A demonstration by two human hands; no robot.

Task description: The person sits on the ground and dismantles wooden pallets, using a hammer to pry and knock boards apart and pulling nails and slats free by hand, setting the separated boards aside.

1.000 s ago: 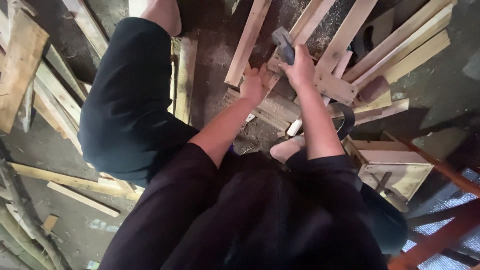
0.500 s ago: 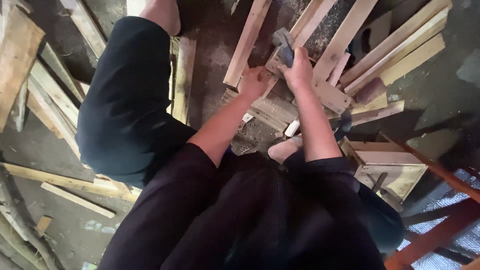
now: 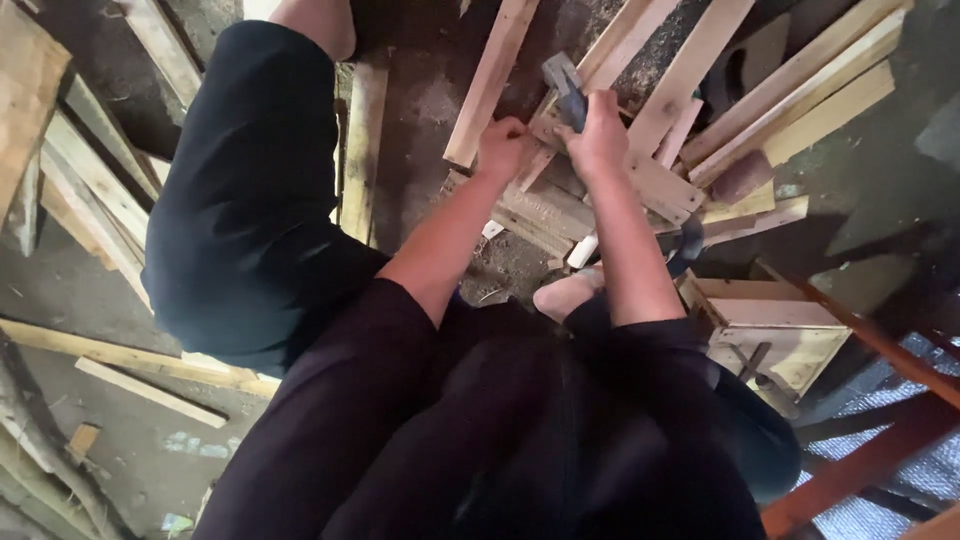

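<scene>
**Hammer up over the slat frame**

Now, biggest first: a dirt floor [image 3: 430, 110] runs through the frame, littered with loose planks [image 3: 95, 185] at the left edge and a fan of long pale boards [image 3: 800, 85] across the upper right. At the lower right sits a small wooden box [image 3: 770, 335], with red-brown rails [image 3: 880, 350] crossing beside it.

Upper middle is the work itself: a rough frame of nailed slats [image 3: 640, 185] lying flat on the floor. The right hand [image 3: 600, 135] has its grip closed around the handle of a hammer [image 3: 563, 80], head raised just above the slats. The left hand [image 3: 503, 148] is pinched tight on the near slat [image 3: 490, 85], fingers curled narrow as if steadying something small; whether a nail sits between them I cannot tell.

As for progress, several slats already lie crossed and joined, so the frame looks partly built, while the long boards at the upper right lie unfixed.
</scene>
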